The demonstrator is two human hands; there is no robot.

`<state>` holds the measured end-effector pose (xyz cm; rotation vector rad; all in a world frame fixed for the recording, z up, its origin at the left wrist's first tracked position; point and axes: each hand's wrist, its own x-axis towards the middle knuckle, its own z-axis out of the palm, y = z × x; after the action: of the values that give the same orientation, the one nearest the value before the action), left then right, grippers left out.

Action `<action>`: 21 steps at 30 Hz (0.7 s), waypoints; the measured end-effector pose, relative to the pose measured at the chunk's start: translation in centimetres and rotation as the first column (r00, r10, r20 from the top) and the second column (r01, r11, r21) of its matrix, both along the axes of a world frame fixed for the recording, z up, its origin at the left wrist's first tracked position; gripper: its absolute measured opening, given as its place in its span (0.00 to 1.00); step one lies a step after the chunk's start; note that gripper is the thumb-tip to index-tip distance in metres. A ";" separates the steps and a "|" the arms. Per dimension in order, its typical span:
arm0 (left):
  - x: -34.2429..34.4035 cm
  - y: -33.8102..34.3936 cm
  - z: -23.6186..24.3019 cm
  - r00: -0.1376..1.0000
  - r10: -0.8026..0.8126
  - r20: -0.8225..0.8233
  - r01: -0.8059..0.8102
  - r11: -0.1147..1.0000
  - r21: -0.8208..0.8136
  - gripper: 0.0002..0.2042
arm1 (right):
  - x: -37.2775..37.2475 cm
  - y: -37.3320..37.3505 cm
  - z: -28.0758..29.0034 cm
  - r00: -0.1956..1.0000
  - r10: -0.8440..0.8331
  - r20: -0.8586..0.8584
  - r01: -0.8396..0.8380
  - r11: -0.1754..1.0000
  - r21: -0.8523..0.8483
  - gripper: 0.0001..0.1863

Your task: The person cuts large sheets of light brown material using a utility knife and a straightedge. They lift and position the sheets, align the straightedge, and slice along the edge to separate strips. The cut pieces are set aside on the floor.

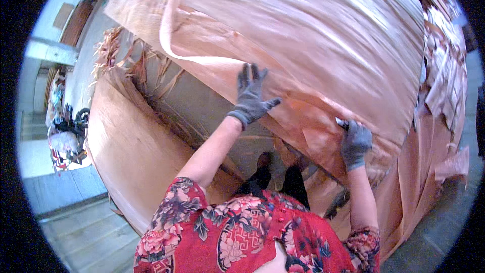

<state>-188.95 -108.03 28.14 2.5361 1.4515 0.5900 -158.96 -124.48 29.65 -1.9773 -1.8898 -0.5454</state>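
A large stack of thin wood veneer sheets (303, 30) spreads in front of me, pale pinkish tan with a rippled surface. My left hand (250, 96), in a grey glove, is over the near edge of the stack with its fingers spread. A long, narrow veneer strip (169, 45) curls from the far side down to its fingertips. My right hand (356, 141), also gloved in grey, is closed at the near right part of the stack. A small object with a light tip (342, 122) sticks out by its thumb; its kind is unclear. Torn orange-brown veneer (318, 139) lies between the hands.
A large curved veneer sheet (126, 126) stands at my left, with torn scraps (108, 50) beyond it. More veneer pieces hang at the right (444, 71). My feet (263, 161) are on the floor between the stack and the curved sheet. Assorted items (65, 136) stand far left.
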 end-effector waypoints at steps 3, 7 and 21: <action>-4.9 3.9 2.7 0.992 -0.018 -0.121 0.030 0.994 0.100 0.45 | 0.3 0.1 0.0 1.000 0.009 0.003 -0.009 0.999 -0.036 0.05; -9.4 6.4 3.9 0.942 -0.034 -0.335 0.018 0.999 -0.051 0.43 | 0.2 0.5 -0.6 0.999 0.041 0.006 -0.041 0.996 -0.074 0.04; -35.5 -5.2 6.4 0.368 0.905 0.215 -0.885 0.269 0.380 0.24 | 0.0 0.0 0.0 0.994 0.008 -0.108 -0.018 0.996 -0.091 0.03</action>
<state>-224.43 -113.23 34.51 1.5960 3.0835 1.0953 -158.97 -124.51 29.63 -2.0072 -1.8912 -0.3475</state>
